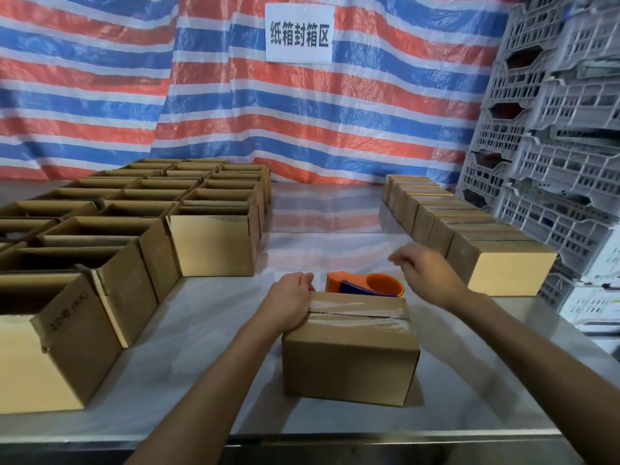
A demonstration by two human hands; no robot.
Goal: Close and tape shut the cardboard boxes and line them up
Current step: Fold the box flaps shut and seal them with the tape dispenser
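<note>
Table [188,380]: taped box [349,360] lies left-right (seam too); left hand [292,305] grips it, right hand [424,268] fingers loose.

The right grip [423,273] shows blurred. Just left of it, the tape dispenser [365,283] is partly hidden behind the box [349,357].
</note>
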